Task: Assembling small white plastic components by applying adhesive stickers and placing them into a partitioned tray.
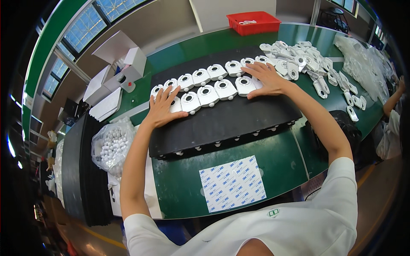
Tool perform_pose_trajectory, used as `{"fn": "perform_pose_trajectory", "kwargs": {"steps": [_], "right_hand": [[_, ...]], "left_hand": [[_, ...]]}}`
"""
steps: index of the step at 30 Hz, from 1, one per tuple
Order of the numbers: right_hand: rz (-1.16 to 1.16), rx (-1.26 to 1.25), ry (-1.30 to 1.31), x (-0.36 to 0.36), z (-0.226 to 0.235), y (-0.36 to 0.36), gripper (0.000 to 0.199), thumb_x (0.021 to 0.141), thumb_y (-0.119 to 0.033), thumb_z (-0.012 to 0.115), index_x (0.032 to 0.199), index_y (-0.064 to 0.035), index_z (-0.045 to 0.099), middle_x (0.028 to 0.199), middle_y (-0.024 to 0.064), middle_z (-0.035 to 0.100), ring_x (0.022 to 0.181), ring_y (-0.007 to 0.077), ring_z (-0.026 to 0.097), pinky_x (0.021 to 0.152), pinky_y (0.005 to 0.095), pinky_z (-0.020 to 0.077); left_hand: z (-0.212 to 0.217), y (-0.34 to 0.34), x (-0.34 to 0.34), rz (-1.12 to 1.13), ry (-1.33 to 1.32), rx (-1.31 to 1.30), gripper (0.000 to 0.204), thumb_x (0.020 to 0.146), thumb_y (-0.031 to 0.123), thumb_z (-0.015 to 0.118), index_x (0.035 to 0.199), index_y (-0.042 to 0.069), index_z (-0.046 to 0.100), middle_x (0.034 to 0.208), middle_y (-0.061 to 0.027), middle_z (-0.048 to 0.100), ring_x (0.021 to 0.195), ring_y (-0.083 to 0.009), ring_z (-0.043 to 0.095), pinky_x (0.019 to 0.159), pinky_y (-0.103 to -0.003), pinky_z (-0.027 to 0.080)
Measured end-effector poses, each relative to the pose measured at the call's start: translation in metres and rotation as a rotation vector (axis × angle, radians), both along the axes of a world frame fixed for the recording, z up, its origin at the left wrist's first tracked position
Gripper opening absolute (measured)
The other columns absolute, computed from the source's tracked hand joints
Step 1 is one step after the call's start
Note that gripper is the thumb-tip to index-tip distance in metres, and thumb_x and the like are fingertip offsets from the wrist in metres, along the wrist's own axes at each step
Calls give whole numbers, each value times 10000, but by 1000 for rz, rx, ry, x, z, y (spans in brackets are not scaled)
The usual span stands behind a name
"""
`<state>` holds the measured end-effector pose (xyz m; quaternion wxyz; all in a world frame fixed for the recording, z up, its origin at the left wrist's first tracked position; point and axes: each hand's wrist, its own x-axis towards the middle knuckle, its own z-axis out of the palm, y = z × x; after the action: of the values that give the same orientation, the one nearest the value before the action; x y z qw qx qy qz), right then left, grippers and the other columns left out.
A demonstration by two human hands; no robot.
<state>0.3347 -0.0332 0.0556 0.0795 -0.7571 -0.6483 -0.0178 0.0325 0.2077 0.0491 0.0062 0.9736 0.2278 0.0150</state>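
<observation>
Two rows of white plastic housings, each with a dark-centred round opening, lie on a black board (226, 123). The front row (207, 94) is flanked by my hands, and the back row (200, 77) runs just behind it. My left hand (164, 106) rests at the left end, fingers spread, touching the end housings. At the right end my right hand (268, 79) has its fingers stretched over the housings there and partly hides them. Small white knobs show along the near edges of the housings. I see no housing lifted in either hand.
A loose pile of white plastic parts (307, 57) lies right, by a clear plastic bag (363, 57). Behind stands a red bin (256, 27). Left are a bag of white balls (113, 143), a bottle (127, 84) and stacked black sheets (77, 166). A printed sheet (232, 183) lies near me.
</observation>
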Motion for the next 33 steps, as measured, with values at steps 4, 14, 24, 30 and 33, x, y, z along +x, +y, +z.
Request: {"fn": "perform_pose_trajectory", "kwargs": {"steps": [4, 14, 24, 30, 33], "right_hand": [[-20, -16, 22, 22, 0, 28, 929, 642, -666, 570, 1364, -161, 278, 1397, 144, 265, 1305, 330, 188, 1052, 504, 86], [-33, 153, 102, 49, 8, 54, 754, 734, -559, 558, 1334, -153, 349, 1370, 143, 323, 1282, 295, 257, 1054, 437, 162], [-383, 412, 372, 92, -19, 62, 191, 738, -244, 635, 862, -106, 679, 967, 137, 625, 908, 280, 591, 802, 357, 460], [-354, 386, 418, 98, -17, 54, 212, 732, -241, 638, 879, -93, 677, 985, 144, 621, 910, 278, 590, 808, 347, 457], [-258, 354, 467, 109, -14, 49, 299, 785, -204, 582, 1051, -70, 607, 975, 143, 619, 928, 245, 583, 814, 332, 444]], "left_hand": [[-1, 31, 22, -11, 1, 5, 962, 634, 743, 503, 1401, 267, 171, 1454, -102, 150, 1341, -323, 93, 1050, -540, 23], [8, 56, 41, -23, -16, -90, 920, 670, 695, 517, 1402, 257, 175, 1462, -88, 135, 1346, -304, 93, 1054, -527, 20], [-1, 11, 139, -218, -361, -183, 518, 897, 423, 368, 1322, 128, 373, 1394, -120, 309, 1299, -259, 265, 1051, -491, 149], [-5, -17, 168, -175, -248, -206, 488, 881, 416, 397, 1271, 126, 431, 1349, -112, 375, 1277, -263, 301, 1046, -500, 163], [-12, -5, 166, -229, -297, -268, 485, 877, 412, 413, 1272, 131, 434, 1364, -115, 358, 1288, -272, 282, 1048, -498, 158]]}}
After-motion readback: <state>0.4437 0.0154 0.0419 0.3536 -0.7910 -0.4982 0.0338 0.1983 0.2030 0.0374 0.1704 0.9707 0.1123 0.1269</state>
